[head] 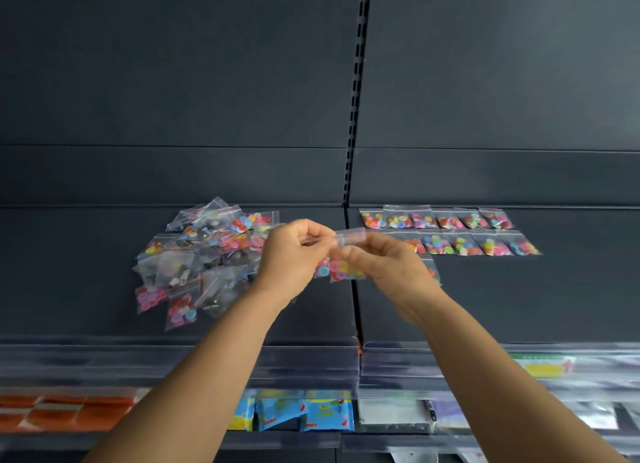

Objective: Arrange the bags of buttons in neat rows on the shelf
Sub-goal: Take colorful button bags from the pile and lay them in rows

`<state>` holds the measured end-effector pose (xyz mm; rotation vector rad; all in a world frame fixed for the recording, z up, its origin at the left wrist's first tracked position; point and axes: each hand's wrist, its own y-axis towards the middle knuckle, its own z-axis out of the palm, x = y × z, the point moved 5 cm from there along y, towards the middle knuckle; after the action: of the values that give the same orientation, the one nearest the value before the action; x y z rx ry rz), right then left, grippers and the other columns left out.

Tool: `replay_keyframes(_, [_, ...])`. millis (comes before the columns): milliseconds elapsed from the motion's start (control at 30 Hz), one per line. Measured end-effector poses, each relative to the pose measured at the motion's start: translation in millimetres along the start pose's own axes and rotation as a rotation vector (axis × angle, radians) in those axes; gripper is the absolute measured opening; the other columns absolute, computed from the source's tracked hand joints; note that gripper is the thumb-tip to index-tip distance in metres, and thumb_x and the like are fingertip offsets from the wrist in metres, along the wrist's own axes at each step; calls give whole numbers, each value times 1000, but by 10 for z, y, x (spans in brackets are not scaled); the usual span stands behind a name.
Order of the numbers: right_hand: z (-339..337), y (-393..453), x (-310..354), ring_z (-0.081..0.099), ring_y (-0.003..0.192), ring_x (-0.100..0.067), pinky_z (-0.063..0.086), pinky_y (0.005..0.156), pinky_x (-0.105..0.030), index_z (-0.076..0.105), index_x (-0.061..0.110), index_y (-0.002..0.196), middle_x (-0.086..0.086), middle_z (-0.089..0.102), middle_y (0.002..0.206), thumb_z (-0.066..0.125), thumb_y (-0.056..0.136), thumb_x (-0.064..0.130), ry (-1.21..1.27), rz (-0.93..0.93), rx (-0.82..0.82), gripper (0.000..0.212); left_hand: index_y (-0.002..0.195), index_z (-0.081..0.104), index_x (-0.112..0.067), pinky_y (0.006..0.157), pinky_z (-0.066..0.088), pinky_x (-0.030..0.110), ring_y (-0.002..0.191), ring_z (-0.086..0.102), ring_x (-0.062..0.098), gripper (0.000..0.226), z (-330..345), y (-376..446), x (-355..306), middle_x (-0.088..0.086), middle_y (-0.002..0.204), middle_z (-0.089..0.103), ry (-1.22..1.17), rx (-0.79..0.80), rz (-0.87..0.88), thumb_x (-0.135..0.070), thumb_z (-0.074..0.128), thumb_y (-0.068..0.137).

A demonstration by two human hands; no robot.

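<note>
Both hands hold one small clear bag of coloured buttons (341, 267) above the middle of the dark shelf (519, 296). My left hand (294, 255) pinches its left top edge and my right hand (384, 265) pinches its right top edge. A loose heap of button bags (197, 258) lies on the shelf to the left. To the right, two neat rows of button bags (450, 232) lie flat near the back wall. One more bag (433, 272) peeks out behind my right hand, in front of those rows.
A clear plastic strip (173, 355) runs along the shelf's front edge. Below it a lower shelf holds orange packs (62, 410), blue packets (301, 410) and white packets (394, 410). A slotted upright (353, 99) splits the dark back wall.
</note>
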<state>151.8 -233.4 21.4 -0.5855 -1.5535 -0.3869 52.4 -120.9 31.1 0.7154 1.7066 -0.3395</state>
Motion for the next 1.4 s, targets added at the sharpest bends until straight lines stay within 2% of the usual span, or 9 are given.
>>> replay_keyframes(200, [-597, 1, -114, 61, 58, -11, 53, 61, -25, 70, 9, 77, -1, 68, 66, 69, 84, 15, 21, 44, -225, 9, 87, 69, -25, 67, 54, 22, 72, 66, 7, 13, 597, 30, -132, -5, 84, 72, -34, 96, -20, -13, 68, 83])
replay_keyframes(333, [-1016, -10, -165, 64, 63, -13, 54, 62, -24, 70, 8, 81, -6, 70, 72, 70, 84, 16, 33, 39, -337, 8, 103, 65, -14, 72, 59, 31, 77, 71, 16, 21, 936, 26, -107, 3, 91, 72, -80, 199, -181, -21, 69, 84])
replay_keyframes(533, [-1489, -7, -306, 68, 77, -23, 57, 81, -40, 72, 11, 78, -10, 73, 81, 71, 82, 18, 14, 46, -384, 8, 87, 66, -16, 69, 57, 28, 66, 64, 10, 3, 1389, -6, -190, 0, 80, 69, 37, 236, -151, -18, 68, 85])
replay_keyframes(900, [-2214, -101, -413, 57, 62, -15, 51, 66, -31, 65, 23, 71, -2, 67, 69, 61, 88, 16, -339, 70, -439, 18, 96, 60, -12, 68, 51, 30, 77, 63, 17, 16, 1918, 1, -189, -1, 85, 66, 389, 204, -86, -26, 61, 89])
replay_keyframes(1000, [-2194, -73, -483, 57, 64, -17, 46, 57, -25, 65, 17, 82, 0, 65, 70, 61, 85, 15, -429, 68, -400, 5, 107, 52, -16, 59, 47, 29, 73, 61, 16, 22, 2065, -37, -184, -2, 84, 64, 526, 211, -62, -28, 60, 90])
replay_keyframes(1067, [-2162, -50, -522, 61, 75, -19, 45, 58, -24, 62, 16, 105, -2, 68, 86, 61, 86, 16, -546, 91, -377, 20, 114, 49, -18, 55, 44, 29, 76, 61, 18, 28, 2114, -47, -205, 0, 87, 65, 659, 187, -29, -29, 59, 91])
replay_keyframes(1200, [-2183, -91, -488, 43, 121, -26, 41, 92, -35, 44, 21, 134, -6, 48, 132, 62, 87, 20, -841, 24, -371, 50, 129, 39, -18, 71, 48, 30, 104, 57, 22, 44, 2102, -85, -279, 3, 122, 52, 862, 140, 103, -31, 57, 92])
replay_keyframes(1300, [-2168, -112, -509, 41, 122, -26, 38, 95, -32, 55, 23, 125, -5, 48, 131, 61, 89, 20, -950, -36, -268, 37, 136, 43, -19, 91, 44, 30, 121, 42, 18, 42, 2154, -151, -293, -1, 131, 46, 909, 202, 277, -25, 51, 96])
replay_keyframes(1400, [-2112, -103, -560, 48, 111, -23, 39, 87, -28, 68, 26, 104, 0, 57, 115, 60, 89, 24, -998, -108, -151, 17, 129, 55, -18, 97, 40, 30, 118, 41, 16, 32, 2275, -198, -226, -4, 127, 52, 899, 330, 368, -21, 46, 98])
